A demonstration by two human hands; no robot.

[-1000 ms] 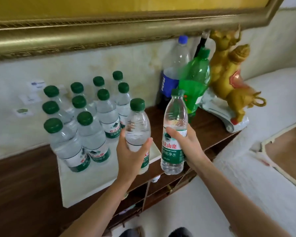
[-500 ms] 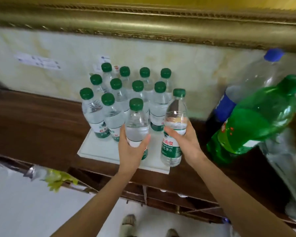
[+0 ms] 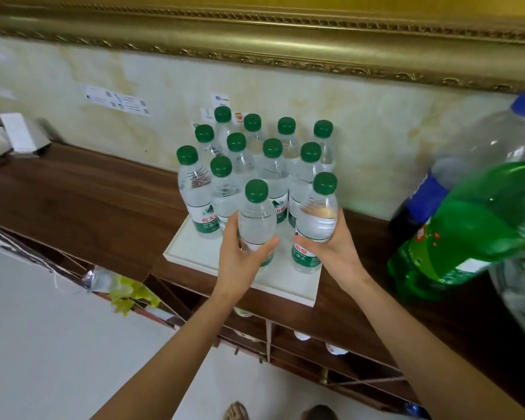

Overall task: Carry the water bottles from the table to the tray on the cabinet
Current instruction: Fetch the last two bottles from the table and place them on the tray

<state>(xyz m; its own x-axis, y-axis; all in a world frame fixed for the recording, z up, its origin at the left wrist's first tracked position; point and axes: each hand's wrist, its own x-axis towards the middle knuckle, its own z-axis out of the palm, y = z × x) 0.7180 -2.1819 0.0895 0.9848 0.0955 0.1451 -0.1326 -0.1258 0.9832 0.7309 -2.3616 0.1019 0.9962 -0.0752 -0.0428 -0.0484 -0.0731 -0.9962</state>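
Observation:
A white tray [image 3: 194,253] lies on the dark wooden cabinet [image 3: 82,204] against the wall. Several clear water bottles with green caps [image 3: 273,165] stand upright on it in rows. My left hand [image 3: 240,256] grips one green-capped water bottle [image 3: 256,213] at the tray's front, its base on or just above the tray. My right hand [image 3: 337,247] holds a second water bottle [image 3: 317,213] to the right of it, over the tray's front right part. Both bottles are upright and close behind them stands the front row.
A big clear bottle with a blue cap [image 3: 479,153] and a large green soda bottle [image 3: 473,225] stand at the right on the cabinet. A gold picture frame [image 3: 285,34] hangs above. Open shelves [image 3: 300,344] lie below the cabinet top. A white sheet [image 3: 43,344] covers something at the lower left.
Both hands have carried their bottles forward and down over the tray's front, next to the standing rows. The camera has tilted lower, closer to the tray.

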